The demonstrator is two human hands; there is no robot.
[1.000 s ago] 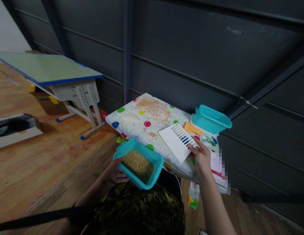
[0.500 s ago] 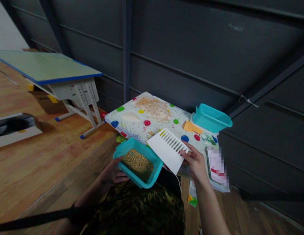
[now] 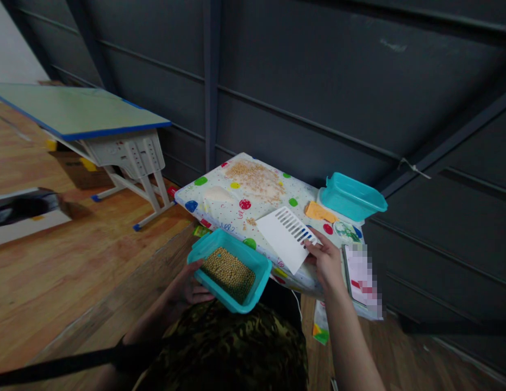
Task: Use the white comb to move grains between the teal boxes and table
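The left hand [image 3: 186, 289] holds a teal rectangular plastic tub [image 3: 261, 285] from below at its near-left side. Its grip is closed on the wall, with the thumb up at the rim. The tub hangs just off the near edge of the table [image 3: 220, 206], over the person's lap. Inside lies a layer of tan round beans [image 3: 228, 273] that covers most of its floor.

The right hand [image 3: 328, 260] pinches a white flat plastic scraper with a row of slots [image 3: 283, 239] by its near-right corner, grip closed on it. The scraper sits low over the table's dotted white cloth, its left edge just beside a small cluster of loose grains [image 3: 251, 221]. I cannot tell whether it touches the cloth.

As things lie, a good share of beans is already in the tub. The small cluster is still on the cloth, as are a broad spread of pale grain [image 3: 256, 179] towards the far edge and a whitish heap [image 3: 218, 194] to its left. A second teal plastic tub [image 3: 350, 196] stands at the far-right corner, its inside hidden, with an orange flat piece [image 3: 318, 212] just beside it.
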